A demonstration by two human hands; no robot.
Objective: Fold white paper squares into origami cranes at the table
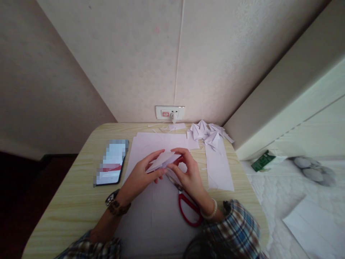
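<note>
Between my two hands, a folded piece of white paper (165, 159) is held up over the table. My left hand (145, 171) pinches its left side, thumb below and fingers behind. At the right side, my right hand (188, 171) grips the paper between thumb and index finger. Below my right hand lies a pair of red-handled scissors (189, 209), its blades pointing up and left and partly hidden. White sheets (142, 219) are spread flat under both hands.
A phone with a lit screen (111, 163) rests at the left. Several folded paper pieces (202, 131) are heaped at the back right, by a paper strip (219, 167). A wall socket (169, 113) holds a plug. A green box (263, 160) lies on the bed.
</note>
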